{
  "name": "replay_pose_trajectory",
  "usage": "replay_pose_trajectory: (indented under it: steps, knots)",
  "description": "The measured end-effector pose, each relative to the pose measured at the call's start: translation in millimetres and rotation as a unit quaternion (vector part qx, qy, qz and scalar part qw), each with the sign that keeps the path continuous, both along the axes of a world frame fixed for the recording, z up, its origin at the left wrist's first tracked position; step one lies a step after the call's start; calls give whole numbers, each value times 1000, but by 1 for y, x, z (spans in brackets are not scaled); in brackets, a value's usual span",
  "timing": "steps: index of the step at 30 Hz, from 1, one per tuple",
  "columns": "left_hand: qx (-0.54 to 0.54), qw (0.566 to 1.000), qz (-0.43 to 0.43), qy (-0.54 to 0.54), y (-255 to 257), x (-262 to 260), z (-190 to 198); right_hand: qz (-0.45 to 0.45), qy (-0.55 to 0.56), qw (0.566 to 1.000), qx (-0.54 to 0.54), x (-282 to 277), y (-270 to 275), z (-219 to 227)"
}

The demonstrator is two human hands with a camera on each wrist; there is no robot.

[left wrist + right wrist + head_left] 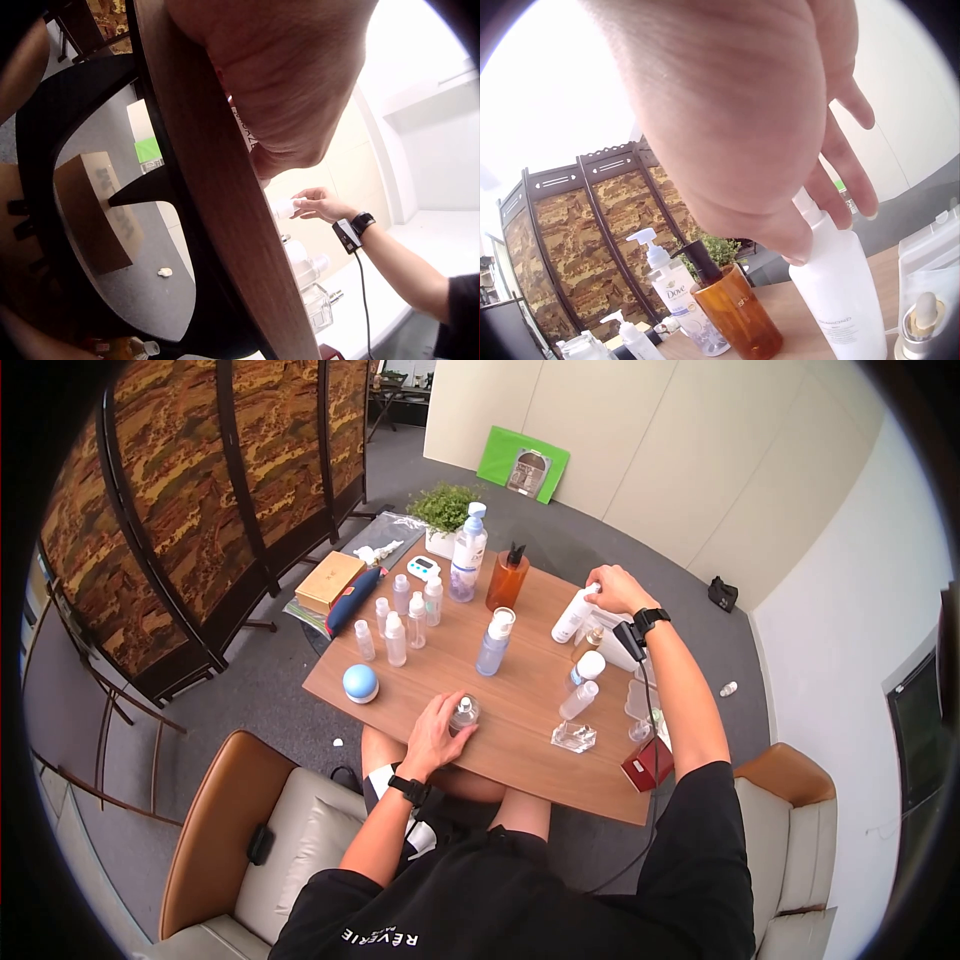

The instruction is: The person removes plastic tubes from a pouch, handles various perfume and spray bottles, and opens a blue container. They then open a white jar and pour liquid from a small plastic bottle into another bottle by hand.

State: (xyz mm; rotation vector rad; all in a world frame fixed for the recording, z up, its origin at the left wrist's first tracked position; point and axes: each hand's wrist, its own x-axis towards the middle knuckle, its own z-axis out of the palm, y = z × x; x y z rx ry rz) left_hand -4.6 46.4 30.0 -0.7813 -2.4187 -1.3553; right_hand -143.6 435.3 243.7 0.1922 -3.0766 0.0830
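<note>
At the table's near edge my left hand (437, 730) holds a small clear glass spray bottle (466, 712), thumb and fingers around its sides. In the left wrist view the back of that hand hides the bottle. Farther off to the right, my right hand (622, 592) pinches the top of a white bottle (572, 616). Grey print shows on this bottle (844, 296) in the right wrist view, where it leans a little. Beside it stand a small bottle with a gold collar (588, 644) and a clear plastic box (622, 642).
A blue pump bottle (493, 644) stands mid-table (440, 672). Behind are an amber pump bottle (507, 582), a Dove bottle (467, 558) and a plant (445, 510). Several small bottles (396, 640) and a blue ball-shaped item (360, 683) are left. A faceted glass bottle (574, 736) and red box (648, 764) are right.
</note>
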Motion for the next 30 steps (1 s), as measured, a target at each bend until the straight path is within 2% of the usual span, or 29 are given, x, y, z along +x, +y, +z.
replay_pose_trajectory:
  steps: [7, 12, 15, 21, 25, 26, 30]
  knots:
    - [5, 1000, -3, 6, -1, 1, 5, 14, 1, 1000, 8, -1, 2, -3]
    - [9, 1000, -2, 9, -1, 2, 5, -32, -27, 999, -11, 4, -8, 4]
    - [7, 1000, -1, 18, -1, 2, 6, -39, -5, 999, -22, -3, -11, 7]
    - [1, 1000, 0, 11, -1, 2, 3, 13, 36, 999, -17, -38, -52, 13]
    - [5, 1000, 4, 12, 0, 2, 3, 54, 50, 997, -30, -75, -84, 6]
    - [4, 1000, 3, 8, 0, 2, 2, 68, 82, 994, -22, -87, -86, -2]
    - [7, 1000, 0, 22, 0, 2, 4, 70, 67, 995, 3, -106, -102, -11]
